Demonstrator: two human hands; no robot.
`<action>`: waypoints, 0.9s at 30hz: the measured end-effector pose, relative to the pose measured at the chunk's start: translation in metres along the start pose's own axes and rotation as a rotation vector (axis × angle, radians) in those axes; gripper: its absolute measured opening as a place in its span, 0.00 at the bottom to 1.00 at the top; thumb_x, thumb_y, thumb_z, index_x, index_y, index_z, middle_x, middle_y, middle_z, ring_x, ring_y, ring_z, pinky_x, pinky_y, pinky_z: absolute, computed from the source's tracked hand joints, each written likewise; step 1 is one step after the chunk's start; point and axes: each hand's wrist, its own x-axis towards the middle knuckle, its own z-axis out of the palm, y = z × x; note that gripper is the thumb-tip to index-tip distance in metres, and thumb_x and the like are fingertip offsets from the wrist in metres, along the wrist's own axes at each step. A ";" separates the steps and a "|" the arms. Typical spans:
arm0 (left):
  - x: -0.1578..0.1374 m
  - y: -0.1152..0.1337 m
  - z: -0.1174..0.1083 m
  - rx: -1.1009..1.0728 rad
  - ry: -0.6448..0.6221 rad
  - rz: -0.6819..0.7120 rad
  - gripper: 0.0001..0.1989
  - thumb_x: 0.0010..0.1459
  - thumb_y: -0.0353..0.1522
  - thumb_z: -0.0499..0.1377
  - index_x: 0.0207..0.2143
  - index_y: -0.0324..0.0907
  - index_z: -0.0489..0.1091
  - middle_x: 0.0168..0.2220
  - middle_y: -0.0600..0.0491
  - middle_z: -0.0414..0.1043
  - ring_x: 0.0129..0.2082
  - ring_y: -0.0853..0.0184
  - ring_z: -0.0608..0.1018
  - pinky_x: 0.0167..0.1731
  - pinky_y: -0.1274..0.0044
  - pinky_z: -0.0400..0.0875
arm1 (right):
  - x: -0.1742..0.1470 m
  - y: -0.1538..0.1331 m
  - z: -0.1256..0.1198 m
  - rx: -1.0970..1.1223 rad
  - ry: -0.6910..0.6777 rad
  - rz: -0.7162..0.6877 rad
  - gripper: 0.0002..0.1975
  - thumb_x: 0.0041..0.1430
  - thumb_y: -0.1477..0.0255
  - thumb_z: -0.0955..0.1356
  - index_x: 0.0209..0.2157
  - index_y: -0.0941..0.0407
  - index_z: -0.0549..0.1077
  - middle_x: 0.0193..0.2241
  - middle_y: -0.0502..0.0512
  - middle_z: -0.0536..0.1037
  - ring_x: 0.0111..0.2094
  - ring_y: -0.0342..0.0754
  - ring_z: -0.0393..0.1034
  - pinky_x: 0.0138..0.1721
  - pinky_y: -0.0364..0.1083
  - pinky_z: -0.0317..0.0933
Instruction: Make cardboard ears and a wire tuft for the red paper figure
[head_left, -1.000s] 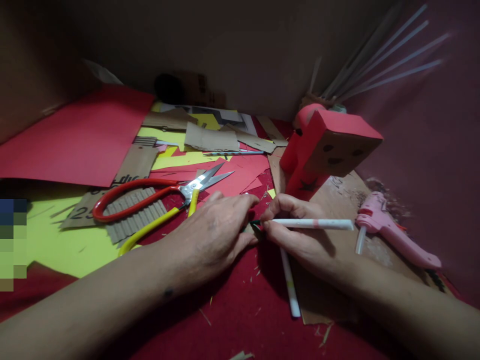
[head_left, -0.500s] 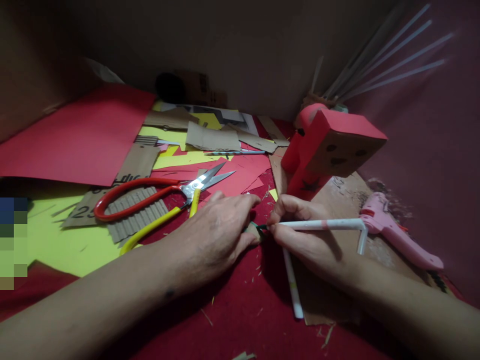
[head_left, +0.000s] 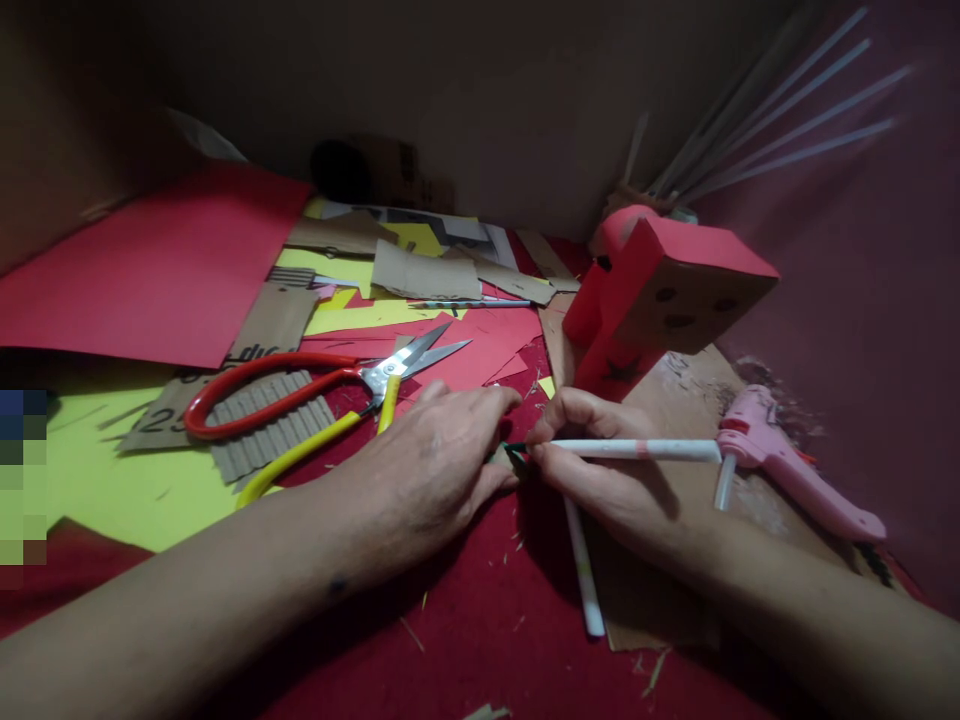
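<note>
My right hand is closed around a white felt-tip pen with a dark tip, held nearly level and pointing left. The pen's tip touches or hovers just over a small piece of cardboard, partly coloured green. Between its thumb and fingers, my left hand keeps that piece down on the red cloth; most of the piece is hidden. A second white pen lies under my right hand. Left of my left hand, scissors with red and yellow handles lie with their blades apart.
A red paper-covered box figure with a drawn face stands behind my right hand. A pink glue gun lies at the right. Red paper, yellow paper and cardboard scraps cover the left and back.
The pen in my right hand has shifted slightly left, and its dark tip is further over the small cardboard piece. My left hand stays almost still.
</note>
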 end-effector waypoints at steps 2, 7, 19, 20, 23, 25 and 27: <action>0.000 -0.001 0.001 -0.008 0.011 0.013 0.06 0.60 0.33 0.56 0.34 0.43 0.59 0.31 0.55 0.66 0.29 0.65 0.66 0.29 0.73 0.57 | 0.000 -0.001 0.000 0.009 -0.010 0.002 0.07 0.52 0.82 0.65 0.26 0.55 0.66 0.20 0.43 0.66 0.22 0.38 0.58 0.20 0.37 0.51; -0.001 -0.002 0.003 -0.036 0.008 0.015 0.06 0.61 0.34 0.55 0.36 0.44 0.59 0.32 0.55 0.66 0.29 0.65 0.66 0.30 0.73 0.58 | 0.001 -0.002 0.001 0.030 -0.006 0.013 0.07 0.53 0.81 0.65 0.26 0.55 0.66 0.20 0.43 0.66 0.22 0.37 0.59 0.21 0.37 0.52; 0.002 -0.001 -0.002 -0.067 -0.019 -0.086 0.16 0.58 0.35 0.57 0.47 0.43 0.60 0.32 0.54 0.68 0.33 0.63 0.69 0.31 0.73 0.61 | -0.002 -0.006 -0.005 0.099 -0.014 0.089 0.06 0.53 0.81 0.65 0.26 0.56 0.67 0.20 0.43 0.67 0.21 0.37 0.60 0.21 0.37 0.53; 0.002 -0.002 -0.003 -0.070 -0.026 -0.097 0.18 0.58 0.35 0.57 0.49 0.43 0.59 0.33 0.54 0.68 0.34 0.62 0.70 0.32 0.73 0.61 | -0.002 -0.007 -0.006 0.098 -0.016 0.099 0.07 0.53 0.81 0.65 0.26 0.55 0.67 0.19 0.43 0.67 0.21 0.37 0.60 0.20 0.37 0.52; 0.001 -0.002 -0.003 -0.077 -0.044 -0.115 0.22 0.58 0.36 0.57 0.54 0.44 0.57 0.37 0.53 0.69 0.36 0.61 0.71 0.33 0.72 0.63 | -0.002 -0.009 -0.006 0.068 -0.011 0.092 0.06 0.51 0.81 0.65 0.26 0.56 0.67 0.20 0.44 0.67 0.22 0.37 0.59 0.20 0.37 0.52; 0.000 -0.003 -0.003 -0.077 -0.049 -0.118 0.23 0.58 0.35 0.57 0.55 0.44 0.56 0.38 0.52 0.70 0.36 0.62 0.71 0.34 0.72 0.63 | -0.002 -0.008 -0.005 0.046 -0.011 0.072 0.06 0.51 0.81 0.65 0.26 0.56 0.66 0.21 0.44 0.67 0.22 0.38 0.59 0.21 0.38 0.52; 0.000 -0.002 -0.003 -0.078 -0.049 -0.114 0.24 0.58 0.35 0.57 0.55 0.43 0.56 0.39 0.51 0.70 0.36 0.62 0.71 0.35 0.71 0.63 | -0.001 -0.006 -0.004 0.025 -0.012 0.045 0.06 0.50 0.81 0.65 0.26 0.56 0.66 0.21 0.44 0.66 0.22 0.38 0.58 0.21 0.38 0.51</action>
